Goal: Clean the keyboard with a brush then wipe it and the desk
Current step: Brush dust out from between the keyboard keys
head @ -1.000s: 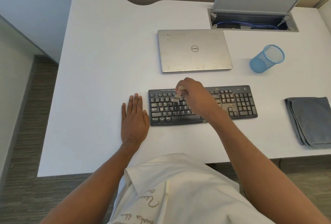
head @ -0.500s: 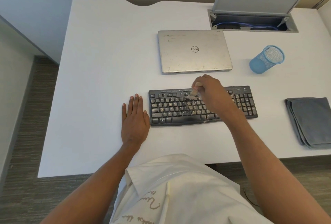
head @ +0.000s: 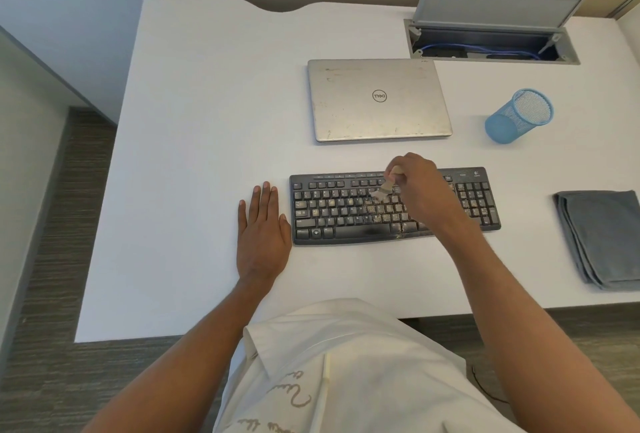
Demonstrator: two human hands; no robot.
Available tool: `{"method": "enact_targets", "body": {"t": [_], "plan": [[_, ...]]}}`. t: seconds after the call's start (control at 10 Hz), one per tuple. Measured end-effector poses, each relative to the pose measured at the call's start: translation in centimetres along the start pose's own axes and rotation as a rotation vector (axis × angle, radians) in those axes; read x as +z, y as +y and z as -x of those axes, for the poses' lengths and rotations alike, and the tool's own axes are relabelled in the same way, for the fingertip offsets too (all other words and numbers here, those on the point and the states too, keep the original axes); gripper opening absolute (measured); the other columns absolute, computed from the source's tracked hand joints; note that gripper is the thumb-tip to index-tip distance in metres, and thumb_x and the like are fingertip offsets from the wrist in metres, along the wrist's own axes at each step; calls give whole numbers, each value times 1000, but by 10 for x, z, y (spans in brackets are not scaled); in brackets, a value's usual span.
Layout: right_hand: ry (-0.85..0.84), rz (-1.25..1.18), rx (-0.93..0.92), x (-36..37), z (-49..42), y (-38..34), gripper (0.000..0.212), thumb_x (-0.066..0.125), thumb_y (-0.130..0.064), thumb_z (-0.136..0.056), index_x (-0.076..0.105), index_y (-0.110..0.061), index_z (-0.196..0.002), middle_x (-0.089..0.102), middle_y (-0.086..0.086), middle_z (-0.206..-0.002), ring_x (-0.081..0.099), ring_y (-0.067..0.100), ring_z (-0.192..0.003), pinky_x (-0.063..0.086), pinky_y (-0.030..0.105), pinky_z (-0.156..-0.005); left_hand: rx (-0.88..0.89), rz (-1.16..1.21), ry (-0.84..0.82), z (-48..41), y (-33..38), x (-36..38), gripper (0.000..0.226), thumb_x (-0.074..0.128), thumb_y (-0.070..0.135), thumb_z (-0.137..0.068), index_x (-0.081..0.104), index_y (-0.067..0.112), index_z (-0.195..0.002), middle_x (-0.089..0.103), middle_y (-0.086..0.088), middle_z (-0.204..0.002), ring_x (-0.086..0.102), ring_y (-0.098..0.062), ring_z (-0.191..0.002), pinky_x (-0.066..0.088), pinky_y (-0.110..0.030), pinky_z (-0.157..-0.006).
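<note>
A black keyboard (head: 346, 211) lies on the white desk (head: 194, 155), with dusty crumbs scattered over its middle and right keys. My right hand (head: 420, 186) is over the keyboard's middle, shut on a small brush (head: 382, 190) whose pale bristles touch the upper key rows. My left hand (head: 263, 231) rests flat on the desk, fingers together, its thumb side against the keyboard's left edge. A folded grey cloth (head: 602, 238) lies at the desk's right edge.
A shut silver laptop (head: 377, 100) sits behind the keyboard. A blue mesh pen cup (head: 519, 115) lies tipped on its side to the right. An open cable hatch (head: 491, 41) with blue wires is at the back right. The desk's front edge is near my shirt.
My right hand with the brush has moved rightward along the keyboard from its left-middle to its middle. The left hand has stayed flat in place.
</note>
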State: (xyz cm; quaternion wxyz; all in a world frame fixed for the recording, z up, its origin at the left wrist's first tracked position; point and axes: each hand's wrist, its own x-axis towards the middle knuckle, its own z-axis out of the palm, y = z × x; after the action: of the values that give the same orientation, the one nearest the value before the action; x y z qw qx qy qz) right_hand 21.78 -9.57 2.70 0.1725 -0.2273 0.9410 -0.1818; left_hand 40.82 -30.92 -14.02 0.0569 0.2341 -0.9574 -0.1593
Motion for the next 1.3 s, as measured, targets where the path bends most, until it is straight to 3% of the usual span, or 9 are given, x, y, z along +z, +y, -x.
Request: {"method": "enact_targets", "body": {"t": [0.1,0.2,0.3,0.5,0.9,1.2,1.3], "plan": [[106,-101,43,-4,9,-6,19,46,1,-104,62,5,-96,54,10,-99,57,8,-80,39,0,-61,-3,-3,3,0,0,0,60,25,27,-109,30,7,-165,26,-9,-175,17,-23,-164,8,-49,-134],[201,-141,23,7,10,-13,20,46,-5,-103,61,3,-93,58,9,-97,59,5,-82,43,8,-63,0,-4,2,0,0,0,60,25,27,-109,30,7,-165,26,-9,-175,17,-23,-164,8,-49,-134],[250,-184,17,27,9,-19,17,48,-7,-100,61,-3,-90,58,7,-94,57,21,-83,46,29,-70,-1,0,0,0,0,-1,60,24,27,-109,30,6,-166,26,-9,-175,16,-23,-164,8,-49,-134],[224,-120,41,40,18,-21,20,43,-6,-102,59,-8,-91,56,7,-92,56,25,-82,51,45,-70,-2,-4,-2,0,1,-1,60,24,27,-110,30,7,-166,25,-9,-175,16,-23,-164,8,-49,-134],[276,-230,36,31,13,-27,17,46,-7,-102,61,-6,-93,58,8,-96,56,24,-86,46,29,-69,4,-2,0,0,1,-1,60,23,27,-110,30,6,-165,25,-9,-175,17,-23,-164,8,-49,-134],[182,-172,30,48,16,-20,24,43,-7,-102,51,-11,-80,55,5,-85,50,21,-74,40,37,-59,-5,-9,-15,0,0,-2,61,22,28,-109,29,7,-166,24,-8,-175,15,-22,-164,7,-48,-134],[182,-121,47,38,15,-18,20,45,-5,-101,53,-9,-83,55,5,-86,51,18,-75,38,30,-58,-3,-9,-12,0,1,-2,61,22,28,-109,29,7,-166,24,-8,-175,16,-23,-164,8,-48,-134]]}}
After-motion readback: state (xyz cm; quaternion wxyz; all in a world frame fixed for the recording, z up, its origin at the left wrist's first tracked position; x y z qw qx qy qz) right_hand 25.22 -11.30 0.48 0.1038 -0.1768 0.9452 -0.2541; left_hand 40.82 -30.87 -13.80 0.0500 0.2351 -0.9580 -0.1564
